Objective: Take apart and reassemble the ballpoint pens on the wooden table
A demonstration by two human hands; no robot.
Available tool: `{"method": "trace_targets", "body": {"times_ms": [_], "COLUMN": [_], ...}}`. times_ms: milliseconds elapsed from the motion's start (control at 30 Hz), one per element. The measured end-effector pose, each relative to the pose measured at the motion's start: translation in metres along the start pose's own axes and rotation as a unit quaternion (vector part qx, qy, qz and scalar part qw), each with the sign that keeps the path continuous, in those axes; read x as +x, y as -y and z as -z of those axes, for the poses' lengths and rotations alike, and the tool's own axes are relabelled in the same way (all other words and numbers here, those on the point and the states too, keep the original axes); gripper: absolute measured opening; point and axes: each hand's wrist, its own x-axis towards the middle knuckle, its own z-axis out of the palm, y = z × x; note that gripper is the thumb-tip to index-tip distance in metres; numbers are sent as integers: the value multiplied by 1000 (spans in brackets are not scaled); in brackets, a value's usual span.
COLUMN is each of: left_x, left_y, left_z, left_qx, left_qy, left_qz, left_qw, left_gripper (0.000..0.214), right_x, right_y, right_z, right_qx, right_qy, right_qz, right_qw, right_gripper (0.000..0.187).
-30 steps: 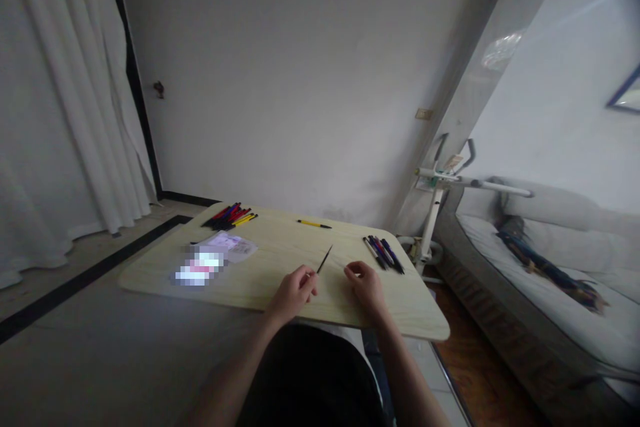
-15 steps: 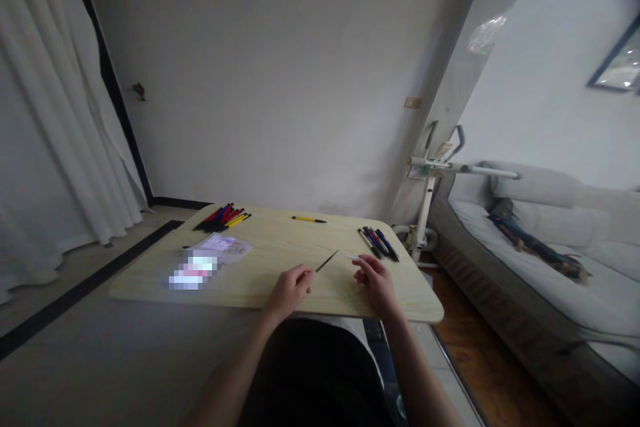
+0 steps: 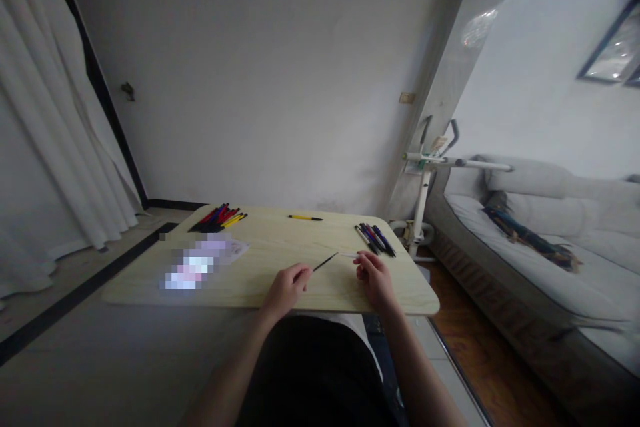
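Observation:
My left hand (image 3: 289,287) is closed in a pinch on a thin dark pen refill (image 3: 326,261), which slants up and to the right over the table. My right hand (image 3: 374,276), fingers curled, pinches a slim whitish stick (image 3: 348,255) that points left. The tips of refill and stick almost meet; whether they touch I cannot tell. A yellow pen (image 3: 305,217) with a black end lies beyond my hands. Close past my right hand is a group of pens (image 3: 375,240), dark, white and blue.
On the wooden table (image 3: 270,240), a pile of red, blue, black and yellow pens (image 3: 220,217) lies at the far left. A blurred bright patch (image 3: 193,268) covers something nearer, beside a clear plastic sheet (image 3: 240,251). White exercise equipment (image 3: 423,200) and a sofa (image 3: 540,260) stand to the right.
The refill's tip and the whitish stick have drawn closer together, nearly in contact. Both hands keep their pinch. The whole view has shifted slightly.

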Motion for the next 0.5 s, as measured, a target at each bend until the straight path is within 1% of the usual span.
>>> {"method": "trace_targets", "body": {"times_ms": [200, 367, 500], "left_x": [0, 0, 0], "left_y": [0, 0, -1], "left_z": [0, -1, -1], "left_qx": [2, 0, 4], "left_qy": [-4, -3, 1], "left_qz": [1, 0, 1], "left_qw": [1000, 1000, 1000], "left_gripper": [33, 33, 34], "right_x": [-1, -3, -4], "right_y": [-1, 4, 6], "right_z": [0, -3, -4], "right_qx": [-15, 1, -5], "right_qy": [-4, -6, -11], "right_qz": [12, 0, 0], "right_qw": [1000, 1000, 1000], "right_gripper": [24, 23, 23]}}
